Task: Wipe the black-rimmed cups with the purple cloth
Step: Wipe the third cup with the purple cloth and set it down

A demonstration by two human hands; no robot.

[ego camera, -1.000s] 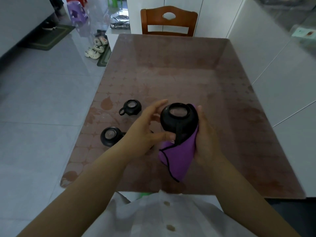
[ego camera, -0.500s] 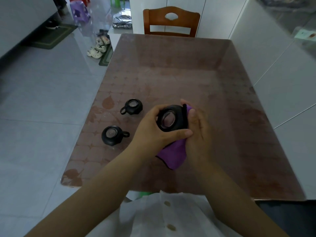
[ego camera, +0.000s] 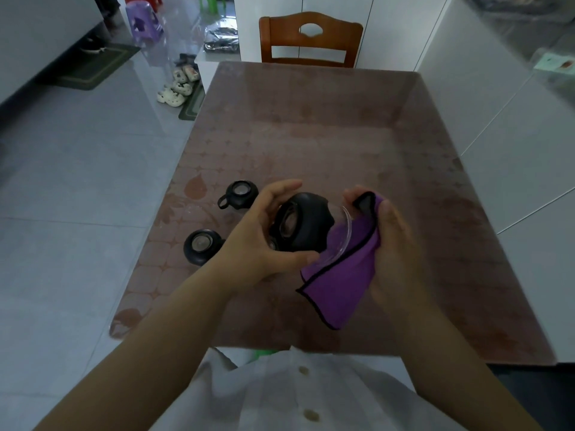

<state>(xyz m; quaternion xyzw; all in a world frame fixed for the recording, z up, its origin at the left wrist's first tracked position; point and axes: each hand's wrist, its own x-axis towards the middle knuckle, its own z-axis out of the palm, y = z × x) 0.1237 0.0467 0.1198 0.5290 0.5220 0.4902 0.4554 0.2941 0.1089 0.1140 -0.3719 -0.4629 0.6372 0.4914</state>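
Observation:
My left hand (ego camera: 264, 237) grips a black cup with a clear glass rim (ego camera: 306, 227), tilted on its side above the table, its black base turned toward the left. My right hand (ego camera: 392, 244) holds the purple cloth with black edging (ego camera: 342, 275), bunched against the cup's open end; a corner hangs down below. Two smaller black cups stand on the table to the left: one with a loop handle (ego camera: 239, 194) farther back, another (ego camera: 202, 245) nearer, partly behind my left wrist.
The brown patterned table (ego camera: 311, 135) has its left edge close to the cups and its front edge near my white shirt. A wooden chair (ego camera: 311, 42) stands at the far end. White cabinets run along the right. Shoes and a purple stool sit on the grey floor at left.
The cup has turned from mouth-up to lying on its side. My right hand shifted rightward with the cloth, which has unfolded and hangs lower.

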